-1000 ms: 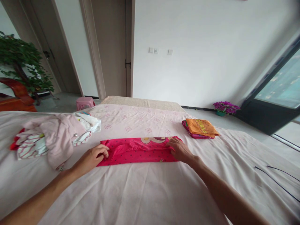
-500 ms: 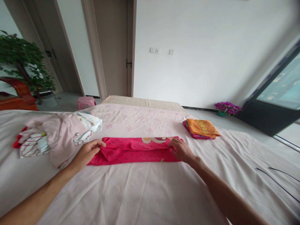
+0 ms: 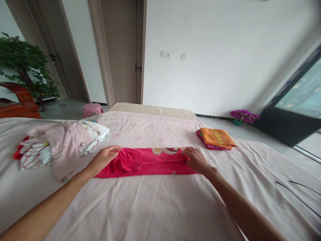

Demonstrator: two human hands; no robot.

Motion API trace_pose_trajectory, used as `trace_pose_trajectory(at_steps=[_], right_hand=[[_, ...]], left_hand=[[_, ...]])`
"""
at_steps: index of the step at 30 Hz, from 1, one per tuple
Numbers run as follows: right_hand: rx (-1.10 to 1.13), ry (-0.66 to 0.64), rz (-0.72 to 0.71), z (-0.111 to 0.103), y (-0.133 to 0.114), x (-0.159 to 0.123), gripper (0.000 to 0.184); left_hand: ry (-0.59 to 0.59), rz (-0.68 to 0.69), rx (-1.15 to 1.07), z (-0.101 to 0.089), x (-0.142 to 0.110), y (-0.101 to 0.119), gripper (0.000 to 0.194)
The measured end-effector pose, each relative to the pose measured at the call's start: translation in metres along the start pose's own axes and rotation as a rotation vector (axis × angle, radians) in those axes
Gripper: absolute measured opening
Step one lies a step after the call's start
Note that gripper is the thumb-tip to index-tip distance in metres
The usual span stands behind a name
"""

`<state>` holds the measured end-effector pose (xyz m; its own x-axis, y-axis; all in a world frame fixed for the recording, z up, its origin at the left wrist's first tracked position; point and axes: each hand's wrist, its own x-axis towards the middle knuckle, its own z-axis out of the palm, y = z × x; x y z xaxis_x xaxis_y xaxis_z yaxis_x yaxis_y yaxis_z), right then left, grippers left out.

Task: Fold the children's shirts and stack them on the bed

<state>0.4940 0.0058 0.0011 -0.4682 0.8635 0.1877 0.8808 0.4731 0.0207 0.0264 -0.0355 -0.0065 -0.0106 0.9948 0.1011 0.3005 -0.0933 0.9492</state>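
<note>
Pale, patterned bedding [image 3: 150, 207] covers the work surface, with a white wall [image 3: 213, 73] behind. Left hand [image 3: 104, 161]: narrow grip, thumb and fingertips closed on the far left corner of the red dotted cloth [image 3: 155, 167]. Right hand [image 3: 198, 161]: fingers bent over the cloth's right end; whether they pinch or merely press cannot be told, as the fingertips are partly hidden. The cloth lies between the hands as a long, low strip, bunched and creased towards its left end. Farther out, a loose heap of clothes [image 3: 66, 140] sits beyond the left hand, and a folded stack [image 3: 217, 138], orange on top, beyond the right.

Risk, in my judgement: uneven pull between the hands could skew the strip, and the loose layer at left could set as a crease if pressed down unsmoothed. Slack fingertips could let the corner slip.
</note>
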Motion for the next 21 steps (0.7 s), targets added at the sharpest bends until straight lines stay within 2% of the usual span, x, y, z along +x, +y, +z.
trace_pose_trajectory(at_steps=[2, 5, 7, 12, 14, 18, 21], right_hand=[[-0.022, -0.005, 0.022, 0.001, 0.006, 0.001, 0.033], [-0.033, -0.002, 0.062, 0.001, 0.014, 0.007, 0.029], [-0.024, 0.028, 0.102, -0.002, 0.017, 0.012, 0.028], [0.03, 0.222, 0.193, -0.008, 0.023, 0.019, 0.029], [0.042, 0.187, 0.178, -0.004, 0.025, 0.015, 0.028], [0.052, 0.05, 0.16, 0.009, 0.028, 0.004, 0.031], [0.04, 0.053, 0.18, 0.012, 0.027, 0.003, 0.03]], left_hand=[[0.008, -0.038, -0.006, 0.001, 0.005, -0.002, 0.05], [-0.052, -0.109, 0.039, 0.0, 0.011, -0.005, 0.056], [-0.046, -0.102, 0.055, 0.0, 0.015, -0.005, 0.053], [0.185, 0.017, -0.023, -0.003, 0.02, -0.008, 0.041], [0.168, -0.007, -0.038, -0.006, 0.018, -0.014, 0.043], [0.046, -0.021, 0.032, -0.009, 0.011, -0.029, 0.047], [0.107, 0.026, 0.151, -0.007, 0.01, -0.031, 0.041]])
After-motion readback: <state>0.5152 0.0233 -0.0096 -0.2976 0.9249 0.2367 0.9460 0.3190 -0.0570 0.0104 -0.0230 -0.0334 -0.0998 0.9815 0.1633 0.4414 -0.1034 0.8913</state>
